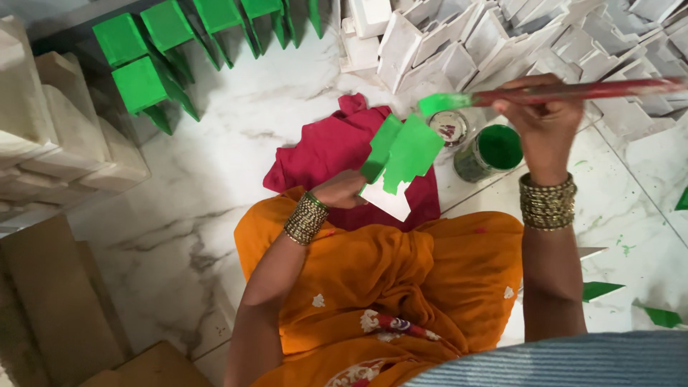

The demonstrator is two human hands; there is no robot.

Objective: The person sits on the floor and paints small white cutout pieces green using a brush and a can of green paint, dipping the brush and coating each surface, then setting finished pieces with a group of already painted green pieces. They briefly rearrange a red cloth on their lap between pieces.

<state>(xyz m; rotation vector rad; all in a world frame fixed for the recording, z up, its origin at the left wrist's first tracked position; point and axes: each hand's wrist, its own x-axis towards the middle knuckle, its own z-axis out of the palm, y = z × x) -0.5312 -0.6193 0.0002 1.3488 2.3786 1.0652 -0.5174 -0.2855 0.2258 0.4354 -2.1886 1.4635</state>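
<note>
My left hand [342, 190] holds a small stepped white piece [401, 159], its upper faces coated in wet green paint and its lower end still white. My right hand [545, 122] grips a long red-handled paintbrush [573, 91]; its green-loaded bristles [443, 102] hover just above the piece. An open can of green paint [490, 150] stands on the floor under the brush, with its round lid [448, 127] beside it. A dark red cloth [337, 147] lies on the marble floor beneath the piece.
Several painted green pieces [154, 61] stand in rows at the upper left. Unpainted white pieces [545, 39] are piled at the upper right, more pale ones [64, 136] at the left. Brown cardboard [50, 301] lies at lower left. Orange fabric [401, 279] covers my lap.
</note>
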